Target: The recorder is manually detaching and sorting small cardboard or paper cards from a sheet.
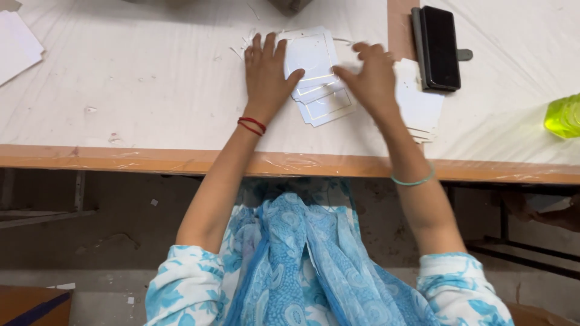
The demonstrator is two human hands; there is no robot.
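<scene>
- Left hand (266, 75) lies flat, palm down, on the left part of a fanned stack of white die-cut cards (317, 81); fingers straight and slightly spread, thumb stretched right across the top card. It presses rather than grips.
- Right hand (371, 75) is at the right edge of the same stack, motion-blurred. Fingers look curled, thumb pointing left toward the left thumb; can't tell if it pinches a card or just rests on it.
- The cards sit mid-bench, well back from the near edge, splayed so the lower ones stick out toward the near edge. Each has a cut outline with a round shape inside.
- A second pile of white card blanks (420, 105) is just right of the right hand and partly under it, closer to the near edge.
- A black phone in a flip case (436, 48) is near the far edge, right of the stack and just beyond the second pile.
- A yellow-green translucent bottle (563, 116) is at the bench's right edge, cropped; contents can't be read.
- More white sheets (18, 45) are at the far-left corner.
- Small paper scraps (241, 47) are scattered by the left fingertips.
- The bench (121, 90) has a white covering and a wooden near edge under clear plastic film.
- There is a red thread bracelet (252, 125) on the left wrist and a teal bangle (414, 180) on the right forearm.
</scene>
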